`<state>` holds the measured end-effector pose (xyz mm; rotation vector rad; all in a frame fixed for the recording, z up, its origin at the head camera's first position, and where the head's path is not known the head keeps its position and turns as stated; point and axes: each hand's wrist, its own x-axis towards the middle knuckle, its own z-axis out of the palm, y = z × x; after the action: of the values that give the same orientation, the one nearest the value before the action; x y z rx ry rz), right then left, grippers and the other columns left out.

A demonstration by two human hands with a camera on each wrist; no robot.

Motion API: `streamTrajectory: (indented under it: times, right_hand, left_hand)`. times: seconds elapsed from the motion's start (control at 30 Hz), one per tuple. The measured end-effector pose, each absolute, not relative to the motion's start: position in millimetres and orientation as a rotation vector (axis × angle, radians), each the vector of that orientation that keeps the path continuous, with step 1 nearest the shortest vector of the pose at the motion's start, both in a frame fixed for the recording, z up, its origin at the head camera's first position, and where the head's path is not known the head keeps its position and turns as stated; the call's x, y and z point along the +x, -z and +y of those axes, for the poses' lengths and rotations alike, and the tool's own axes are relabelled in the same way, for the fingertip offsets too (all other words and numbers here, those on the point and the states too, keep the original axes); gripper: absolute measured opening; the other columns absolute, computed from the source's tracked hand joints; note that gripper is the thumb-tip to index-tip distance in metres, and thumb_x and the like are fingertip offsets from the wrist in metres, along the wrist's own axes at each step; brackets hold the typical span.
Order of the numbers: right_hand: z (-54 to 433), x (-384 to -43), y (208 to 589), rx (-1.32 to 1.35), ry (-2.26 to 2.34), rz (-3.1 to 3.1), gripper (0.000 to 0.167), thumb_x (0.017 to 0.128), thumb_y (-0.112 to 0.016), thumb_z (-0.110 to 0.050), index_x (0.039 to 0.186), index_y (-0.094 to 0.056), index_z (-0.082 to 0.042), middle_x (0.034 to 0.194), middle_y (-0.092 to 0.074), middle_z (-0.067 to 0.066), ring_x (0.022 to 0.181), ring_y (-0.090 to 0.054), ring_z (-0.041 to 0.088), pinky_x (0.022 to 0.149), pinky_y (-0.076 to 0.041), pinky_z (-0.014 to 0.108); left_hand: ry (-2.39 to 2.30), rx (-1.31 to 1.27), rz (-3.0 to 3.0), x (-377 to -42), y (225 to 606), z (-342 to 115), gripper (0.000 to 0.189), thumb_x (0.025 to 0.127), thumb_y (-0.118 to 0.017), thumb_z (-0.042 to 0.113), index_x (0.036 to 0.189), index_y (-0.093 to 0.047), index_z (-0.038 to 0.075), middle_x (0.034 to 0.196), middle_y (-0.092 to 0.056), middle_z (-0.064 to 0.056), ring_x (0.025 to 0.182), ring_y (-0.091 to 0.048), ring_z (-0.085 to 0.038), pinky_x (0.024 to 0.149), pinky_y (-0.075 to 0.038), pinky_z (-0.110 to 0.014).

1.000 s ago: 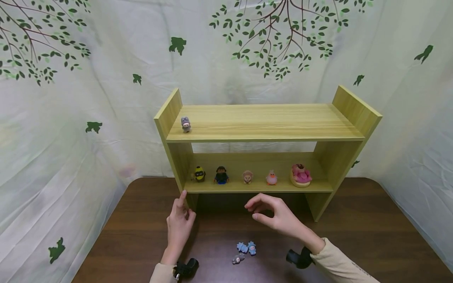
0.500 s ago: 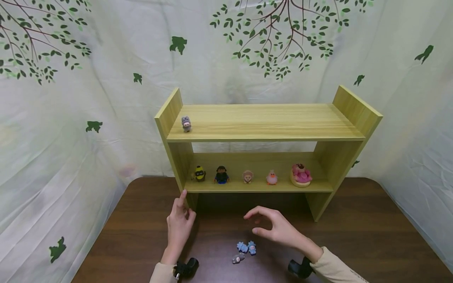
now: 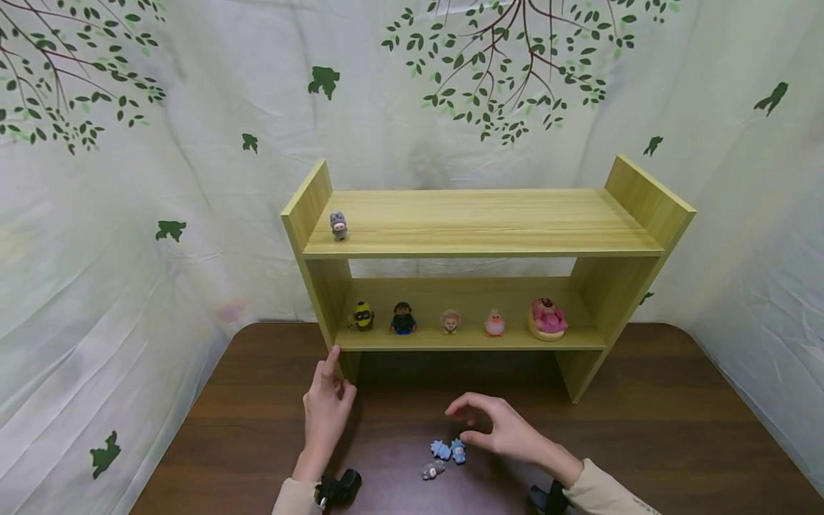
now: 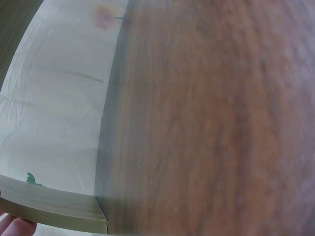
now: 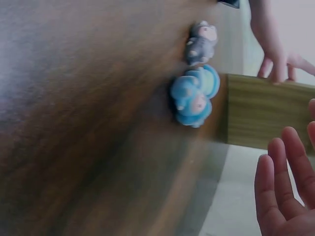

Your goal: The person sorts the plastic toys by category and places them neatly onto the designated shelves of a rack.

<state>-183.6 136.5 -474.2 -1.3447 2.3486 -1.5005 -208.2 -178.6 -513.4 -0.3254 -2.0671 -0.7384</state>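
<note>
My left hand (image 3: pixel 326 411) pinches the front edge of the left side panel of a small wooden shelf (image 3: pixel 483 222). In the left wrist view, fingertips (image 4: pixel 22 227) show at that panel. My right hand (image 3: pixel 508 433) hangs over the table with its fingers loosely bent and holds nothing. Its thumb overlaps the edge of a light-blue figurine (image 3: pixel 458 451) in the head view. A second light-blue figurine (image 3: pixel 440 450) lies against the first, and a grey figurine (image 3: pixel 433 470) lies just in front of them.
On the middle shelf board stand a yellow-and-black figurine (image 3: pixel 363 316), a dark-clothed one (image 3: pixel 403 319), a small beige one (image 3: pixel 450 322), a pink-white duck-like one (image 3: pixel 494 324) and a pink bear (image 3: pixel 547 319). A grey figurine (image 3: pixel 337 225) stands on the top board. The table (image 3: pixel 257 429) is brown.
My right hand has come down from near the lower shelf edge toward the blue figurines. My left hand and the figurines have stayed where they were.
</note>
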Motion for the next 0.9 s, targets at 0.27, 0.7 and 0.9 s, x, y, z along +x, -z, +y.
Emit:
streamTrajectory:
  times: [0.27, 0.7, 0.9]
  right_hand:
    - [138, -181, 486, -1.195, 1.433, 2.354, 0.032, 0.081, -0.070, 0.004, 0.111, -0.061, -0.003, 0.107, -0.063, 0.013, 0.091, -0.060, 0.028, 0.074, -0.051, 0.030]
    - [141, -176, 502, -1.067, 1.400, 2.332, 0.027, 0.084, -0.071, -0.008, 0.109, -0.062, -0.009, 0.103, -0.063, 0.007, 0.088, -0.058, 0.021, 0.069, -0.051, 0.029]
    - [141, -177, 507, -1.014, 1.393, 2.329, 0.025, 0.084, -0.072, -0.012, 0.107, -0.062, -0.010, 0.100, -0.062, 0.003, 0.086, -0.058, 0.017, 0.068, -0.051, 0.026]
  left_hand:
    - [0.755, -0.320, -2.088, -209, 516, -180, 0.087, 0.071, -0.060, -0.015, 0.145, -0.031, 0.021, 0.080, -0.041, -0.008, 0.059, -0.034, -0.011, 0.047, -0.038, -0.028]
    - [0.777, -0.314, -2.109, -207, 516, -181, 0.086, 0.073, -0.060, -0.013, 0.145, -0.030, 0.022, 0.080, -0.040, -0.007, 0.057, -0.033, -0.011, 0.047, -0.034, -0.026]
    - [0.780, -0.317, -2.104, -208, 517, -181, 0.089, 0.071, -0.060, -0.015, 0.146, -0.030, 0.023, 0.080, -0.040, -0.006, 0.057, -0.033, -0.010, 0.047, -0.034, -0.026]
